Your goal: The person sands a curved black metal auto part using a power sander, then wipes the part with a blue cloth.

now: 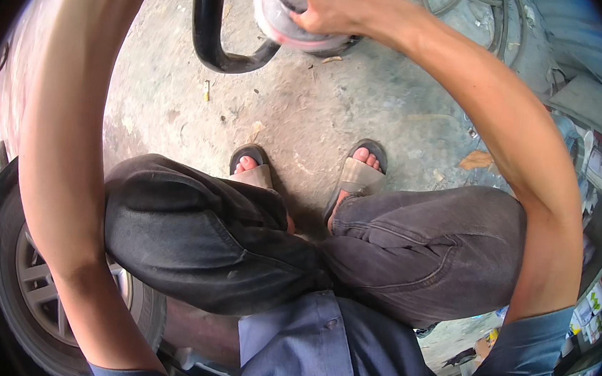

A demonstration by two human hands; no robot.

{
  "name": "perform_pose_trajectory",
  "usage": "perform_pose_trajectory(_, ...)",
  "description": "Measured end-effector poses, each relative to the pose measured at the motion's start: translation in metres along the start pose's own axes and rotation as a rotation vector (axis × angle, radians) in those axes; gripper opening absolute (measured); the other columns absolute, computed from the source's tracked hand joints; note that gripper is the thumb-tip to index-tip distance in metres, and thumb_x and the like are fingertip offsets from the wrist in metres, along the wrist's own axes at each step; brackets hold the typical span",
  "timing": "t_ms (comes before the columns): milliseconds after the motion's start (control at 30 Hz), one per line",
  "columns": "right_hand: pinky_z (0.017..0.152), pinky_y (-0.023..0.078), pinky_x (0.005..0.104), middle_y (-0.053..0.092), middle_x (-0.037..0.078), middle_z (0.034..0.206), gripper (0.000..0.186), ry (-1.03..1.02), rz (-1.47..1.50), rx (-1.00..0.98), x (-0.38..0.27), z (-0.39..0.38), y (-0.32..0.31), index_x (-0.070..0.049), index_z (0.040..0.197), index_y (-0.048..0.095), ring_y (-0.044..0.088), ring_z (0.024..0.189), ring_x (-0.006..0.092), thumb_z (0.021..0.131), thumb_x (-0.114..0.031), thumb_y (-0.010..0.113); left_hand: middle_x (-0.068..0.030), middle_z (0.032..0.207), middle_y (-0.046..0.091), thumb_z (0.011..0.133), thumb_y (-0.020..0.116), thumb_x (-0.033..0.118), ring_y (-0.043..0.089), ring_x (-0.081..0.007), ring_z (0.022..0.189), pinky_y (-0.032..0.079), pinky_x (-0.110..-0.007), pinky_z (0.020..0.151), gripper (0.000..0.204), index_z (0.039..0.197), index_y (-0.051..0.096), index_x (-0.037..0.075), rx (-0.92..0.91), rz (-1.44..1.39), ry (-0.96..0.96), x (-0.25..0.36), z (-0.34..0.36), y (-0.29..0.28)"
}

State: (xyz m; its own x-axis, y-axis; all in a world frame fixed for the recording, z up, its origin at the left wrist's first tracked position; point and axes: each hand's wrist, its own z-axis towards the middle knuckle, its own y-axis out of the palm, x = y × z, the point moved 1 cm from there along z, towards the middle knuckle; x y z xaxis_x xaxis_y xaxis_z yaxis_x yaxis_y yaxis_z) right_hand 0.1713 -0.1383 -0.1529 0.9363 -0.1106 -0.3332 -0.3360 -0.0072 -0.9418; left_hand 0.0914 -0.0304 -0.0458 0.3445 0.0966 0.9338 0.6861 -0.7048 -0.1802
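At the top edge, my right hand [342,4] is closed on a round, pale pinkish-white disc [267,13] with a grey raised centre. The thumb lies along its side, and the top edge of the picture cuts off some of the fingers. Blur hides the disc's exact kind. Just left of it a thick black curved bar [209,47] comes down and hooks to the right, its end close to the disc. My left forearm [66,132] runs up the left side and leaves the picture at the top, so my left hand is out of sight.
A car wheel [5,255] stands at lower left, behind my left arm. Hoses or cables [501,23] lie on the stained concrete floor [179,106] at upper right. Packets and papers [595,307] crowd a shelf along the right edge. My sandalled feet [360,168] rest on the floor between.
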Motion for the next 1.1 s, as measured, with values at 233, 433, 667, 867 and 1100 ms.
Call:
perform_pose_trajectory(233, 0.075, 0.057, 0.049, 0.069, 0.024, 0.095, 0.043, -0.121, 0.041, 0.191, 0.004, -0.011, 0.009, 0.0, 0.105, 0.064, 0.07, 0.085, 0.0425, 0.073, -0.026, 0.076, 0.0078, 0.053, 0.033, 0.099, 0.046, 0.031, 0.026, -0.007, 0.041, 0.023, -0.026, 0.038, 0.033, 0.07, 0.041, 0.017, 0.041, -0.005, -0.074, 0.007, -0.005, 0.0)
perform_pose_trajectory(433, 0.076, 0.056, 0.051, 0.066, 0.027, 0.1, 0.043, -0.042, 0.049, 0.098, 0.008, -0.007, 0.008, 0.0, 0.105, 0.064, 0.069, 0.085, 0.0436, 0.075, -0.028, 0.075, 0.0077, 0.053, 0.034, 0.099, 0.047, 0.031, 0.028, -0.0064, 0.04, 0.023, -0.024, 0.038, 0.032, 0.07, 0.042, 0.017, -0.01, -0.068, -0.09, 0.004, 0.0, -0.008)
perform_pose_trajectory(667, 0.076, 0.055, 0.0502, 0.065, 0.028, 0.101, 0.047, -0.157, 0.096, 0.176, 0.015, -0.012, 0.021, -0.001, 0.109, 0.065, 0.069, 0.086, 0.0441, 0.079, -0.037, 0.075, 0.0076, 0.053, 0.035, 0.099, 0.047, 0.029, 0.029, -0.0061, 0.04, 0.024, -0.025, 0.037, 0.032, 0.07, 0.043, 0.017, 0.017, -0.061, -0.051, 0.001, 0.003, -0.009)
perform_pose_trajectory(867, 0.075, 0.055, 0.0514, 0.066, 0.027, 0.099, 0.049, -0.12, 0.087, 0.198, 0.016, -0.01, 0.017, -0.001, 0.11, 0.064, 0.069, 0.085, 0.0435, 0.079, -0.037, 0.076, 0.0075, 0.053, 0.036, 0.1, 0.046, 0.029, 0.029, -0.0063, 0.039, 0.023, -0.025, 0.037, 0.033, 0.069, 0.043, 0.017, 0.018, -0.06, -0.024, -0.003, 0.006, -0.013)
perform_pose_trajectory(1100, 0.074, 0.056, 0.052, 0.068, 0.027, 0.097, 0.046, -0.054, 0.039, 0.14, 0.008, -0.003, 0.01, 0.0, 0.107, 0.063, 0.069, 0.085, 0.0442, 0.077, -0.032, 0.075, 0.0074, 0.053, 0.035, 0.1, 0.046, 0.029, 0.028, -0.007, 0.04, 0.023, -0.025, 0.037, 0.033, 0.069, 0.042, 0.017, 0.052, -0.064, -0.037, -0.003, 0.009, -0.006)
